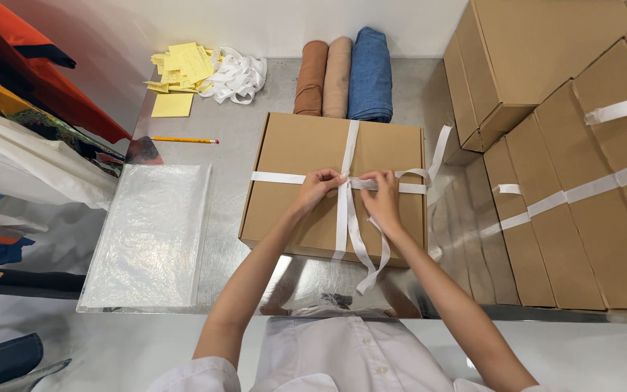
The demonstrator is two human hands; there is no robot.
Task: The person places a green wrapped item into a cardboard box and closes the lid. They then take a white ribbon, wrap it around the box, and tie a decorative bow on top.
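Far left: hanging garments [30, 123] in orange, white and dark cloth, beside the bench [241, 138]. Next, on the steel bench top: one stack of clear plastic bags [150, 236], lying flat; one yellow pencil [183, 140] above it; loose yellow paper slips [179, 72] near the back wall; one heap of spare white ribbon [239, 75] just beside them. Centre back: three fabric rolls [339, 72], rust, tan and blue, lying side by side and touching. Centre, in front of you: one flat cardboard box [292, 156], closed, crossed by a white ribbon [350, 218] running both lengthwise and across. Your left hand [318, 187] is closed in a pinch on the ribbon at the crossing point; your right hand [382, 197] is likewise closed on the ribbon just beside it, fingers curled, with two loose tails hanging toward you over the front edge. To work this well, as a judgement: keep the crossing centred on the lid, hold both strands taut with even tension so the bands do not slip sideways, and keep the ribbon flat, not twisted, where your fingers grip it. Right: stacked cardboard boxes [589, 196], several already bound with white ribbon, one plain box [538, 58] behind them.
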